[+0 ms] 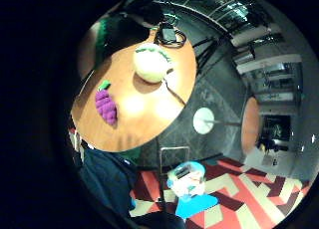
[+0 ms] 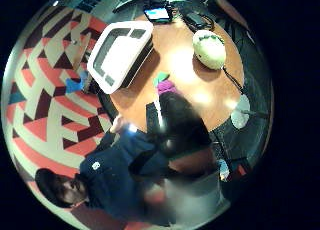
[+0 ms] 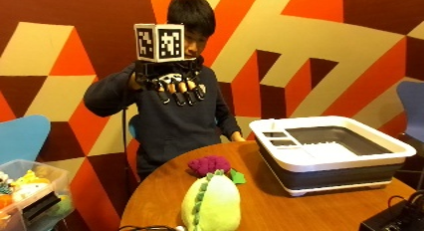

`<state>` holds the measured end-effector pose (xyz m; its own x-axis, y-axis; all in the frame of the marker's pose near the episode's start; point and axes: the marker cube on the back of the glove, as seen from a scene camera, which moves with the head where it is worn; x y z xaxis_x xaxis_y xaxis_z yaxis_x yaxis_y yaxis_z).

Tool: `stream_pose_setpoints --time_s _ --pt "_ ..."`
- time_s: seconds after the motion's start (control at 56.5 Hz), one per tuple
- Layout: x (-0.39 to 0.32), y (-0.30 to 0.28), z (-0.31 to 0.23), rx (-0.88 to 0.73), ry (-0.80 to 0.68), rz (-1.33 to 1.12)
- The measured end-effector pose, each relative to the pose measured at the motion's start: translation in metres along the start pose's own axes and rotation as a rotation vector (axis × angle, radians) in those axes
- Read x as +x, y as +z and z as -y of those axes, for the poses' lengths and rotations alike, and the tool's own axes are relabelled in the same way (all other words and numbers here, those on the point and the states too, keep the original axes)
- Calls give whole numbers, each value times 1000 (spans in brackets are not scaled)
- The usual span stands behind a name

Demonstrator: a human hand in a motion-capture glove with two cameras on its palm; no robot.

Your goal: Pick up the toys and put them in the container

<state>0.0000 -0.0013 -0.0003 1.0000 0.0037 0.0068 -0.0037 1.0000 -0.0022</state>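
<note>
Ur right hand (image 3: 173, 84) up high over table, fingers hang loose, holds nothing. Purple grape toy (image 3: 209, 165) on table (image 3: 278, 211) near u, green toy (image 3: 211, 201) just behind, container (image 3: 331, 156) beside. Come down slow, grab grapes 1st

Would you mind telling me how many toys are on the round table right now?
2: a purple grape toy near the person's edge, and a pale green plush on the camera's side of it. The container appears empty.
</note>
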Motion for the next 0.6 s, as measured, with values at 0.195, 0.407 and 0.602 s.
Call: stream_pose_setpoints --time_s 0.195,0.407,0.602 --pt "-1 -1 1 -17 -8 8" --pt "4 0 19 -30 -28 19" --pt "22 25 80 -81 -55 72"
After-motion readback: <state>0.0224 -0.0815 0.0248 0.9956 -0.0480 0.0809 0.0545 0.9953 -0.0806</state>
